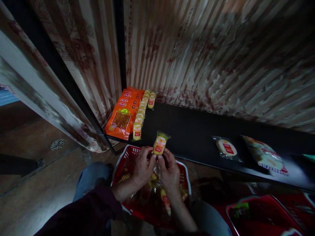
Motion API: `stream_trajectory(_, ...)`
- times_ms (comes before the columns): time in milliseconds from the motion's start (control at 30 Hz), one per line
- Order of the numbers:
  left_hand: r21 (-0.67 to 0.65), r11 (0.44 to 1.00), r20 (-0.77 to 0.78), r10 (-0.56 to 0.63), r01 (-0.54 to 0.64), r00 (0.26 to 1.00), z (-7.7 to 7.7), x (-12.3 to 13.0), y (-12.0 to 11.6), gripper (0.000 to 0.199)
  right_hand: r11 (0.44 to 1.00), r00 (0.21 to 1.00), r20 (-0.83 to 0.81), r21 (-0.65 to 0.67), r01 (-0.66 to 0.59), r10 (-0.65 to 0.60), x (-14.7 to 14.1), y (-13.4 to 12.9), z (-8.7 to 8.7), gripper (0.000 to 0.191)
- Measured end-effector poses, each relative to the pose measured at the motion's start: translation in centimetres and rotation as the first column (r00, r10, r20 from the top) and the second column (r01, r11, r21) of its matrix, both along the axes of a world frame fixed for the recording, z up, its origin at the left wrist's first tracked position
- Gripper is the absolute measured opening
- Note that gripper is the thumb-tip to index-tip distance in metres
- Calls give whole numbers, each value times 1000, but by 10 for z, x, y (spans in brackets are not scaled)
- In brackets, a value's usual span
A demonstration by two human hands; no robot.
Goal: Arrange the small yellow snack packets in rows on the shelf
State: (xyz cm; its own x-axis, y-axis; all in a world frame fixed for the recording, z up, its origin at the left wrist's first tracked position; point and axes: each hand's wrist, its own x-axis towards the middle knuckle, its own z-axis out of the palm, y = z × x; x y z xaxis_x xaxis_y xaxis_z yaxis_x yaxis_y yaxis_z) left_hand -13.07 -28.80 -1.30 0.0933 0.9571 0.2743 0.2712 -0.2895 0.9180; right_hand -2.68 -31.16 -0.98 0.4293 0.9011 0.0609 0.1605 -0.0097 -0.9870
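Between my left hand (pixel 145 164) and my right hand (pixel 169 168) is a small yellow wrapped snack cake (pixel 159 145) with a red label. Both hands pinch its lower end with thumbs and fingers, and it stands upright in front of the shelf edge. Below them sits a red basket (pixel 126 153) with a white rim, holding several similar wrapped snacks, partly hidden by my arms. On the black shelf (pixel 182 127), a row of the same yellow snacks (pixel 140 111) lies along an orange snack bag (pixel 121 114), with one more snack (pixel 152 100) beside the row's far end.
Further right on the shelf lie a round wrapped snack (pixel 226 148) and a white snack bag (pixel 265 154). More red baskets (pixel 261 213) stand on the floor at the lower right. A patterned curtain (pixel 197 59) hangs behind the shelf, and a black post (pixel 119 46) rises at its left corner.
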Motion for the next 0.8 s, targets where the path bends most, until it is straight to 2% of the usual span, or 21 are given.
stream_trajectory(133, 85, 996, -39, 32, -29, 999, 5, 3, 9, 22, 1000, 1000, 27, 16, -4, 3, 2, 12, 4, 40)
stream_trajectory(267, 70, 997, -84, 46, -40, 995, 10, 8, 20, 28, 999, 999, 38, 37, -4, 2, 6, 27, 10, 39)
stream_trajectory(500, 77, 996, -94, 42, -35, 995, 18, 19, 37, 39, 998, 996, -88, 60, -8, 13, 12, 63, 16, 37)
stream_trajectory(667, 91, 995, -75, 44, -37, 996, 16, 24, 52, 44, 997, 983, -183, 71, 18, -4, 13, 87, 15, 38)
stream_trajectory(800, 59, 997, -75, 59, -54, 995, 10, 29, 65, 45, 997, 986, -165, 76, 21, -8, 14, 104, 8, 37)
